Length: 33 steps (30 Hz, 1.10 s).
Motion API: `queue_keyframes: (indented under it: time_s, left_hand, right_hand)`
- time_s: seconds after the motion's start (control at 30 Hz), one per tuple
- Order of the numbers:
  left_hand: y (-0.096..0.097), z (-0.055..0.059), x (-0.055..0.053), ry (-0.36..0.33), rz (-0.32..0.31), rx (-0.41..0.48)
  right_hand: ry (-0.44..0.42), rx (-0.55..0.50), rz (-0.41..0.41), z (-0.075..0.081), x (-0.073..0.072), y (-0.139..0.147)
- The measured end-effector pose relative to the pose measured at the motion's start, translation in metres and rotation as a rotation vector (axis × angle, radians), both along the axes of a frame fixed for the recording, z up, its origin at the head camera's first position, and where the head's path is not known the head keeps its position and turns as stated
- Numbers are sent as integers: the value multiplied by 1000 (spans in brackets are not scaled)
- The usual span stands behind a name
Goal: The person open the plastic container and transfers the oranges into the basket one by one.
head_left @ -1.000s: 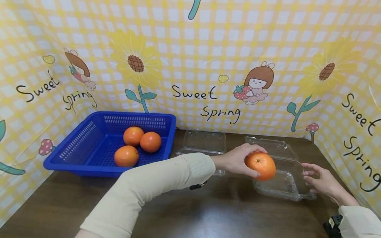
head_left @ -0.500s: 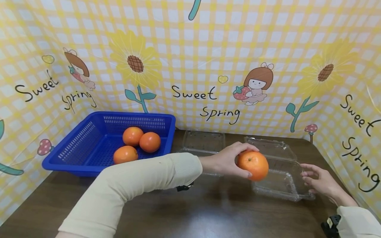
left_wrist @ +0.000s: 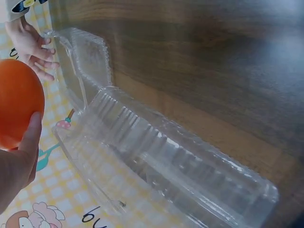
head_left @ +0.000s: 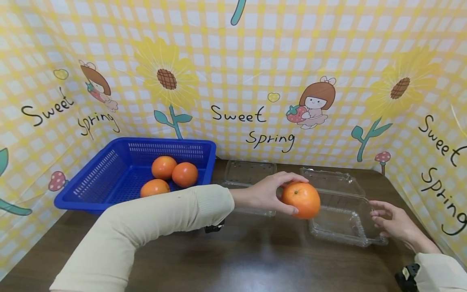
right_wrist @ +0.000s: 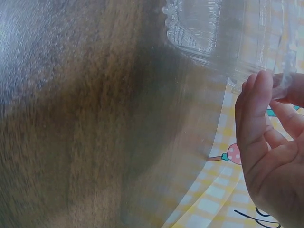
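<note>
My left hand grips an orange from its left side, raised above the table by the left edge of a clear plastic clamshell box. In the left wrist view the same orange is cut off by the frame's edge. The box stands with its lid folded back toward the wall. At its right side my right hand pinches the plastic edge between thumb and fingers, as the right wrist view of that hand shows.
A second clear clamshell box stands partly behind my left hand. On the left, a blue plastic basket holds three more oranges. A checked cloth walls the brown table at the back and sides.
The left hand has carried the orange to the left, from above the right-hand box to its left edge. The right hand has stayed at the box's side.
</note>
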State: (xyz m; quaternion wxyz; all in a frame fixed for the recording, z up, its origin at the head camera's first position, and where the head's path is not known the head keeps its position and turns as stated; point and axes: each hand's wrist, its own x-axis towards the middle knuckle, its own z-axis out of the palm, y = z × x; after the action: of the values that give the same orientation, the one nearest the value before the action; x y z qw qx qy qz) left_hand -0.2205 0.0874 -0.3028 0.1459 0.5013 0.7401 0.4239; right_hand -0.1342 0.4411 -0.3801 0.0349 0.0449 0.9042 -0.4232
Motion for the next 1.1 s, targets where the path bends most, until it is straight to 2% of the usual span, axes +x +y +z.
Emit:
queue_keyframes:
  time_s: [0.2, 0.4, 0.6, 0.7, 0.9, 1.1]
  left_hand:
    - [-13, -2, 5, -60, 14, 4]
    - [-24, -5, 13, -133, -12, 55]
    - [-33, 5, 19, -189, -36, 142]
    - [-37, 11, 17, -190, -38, 192]
    - [-47, 18, 10, -203, 24, 216]
    - [-57, 18, 0, -158, 67, 224]
  right_hand:
    - [6, 9, -1, 0, 0, -1]
    - [-5, 19, -9, 1, 1, -2]
    - [-7, 18, -8, 1, 0, -2]
    - [-3, 24, -4, 0, 0, -2]
    - [1, 21, -2, 0, 0, -2]
    - [-4, 17, -9, 1, 0, -2]
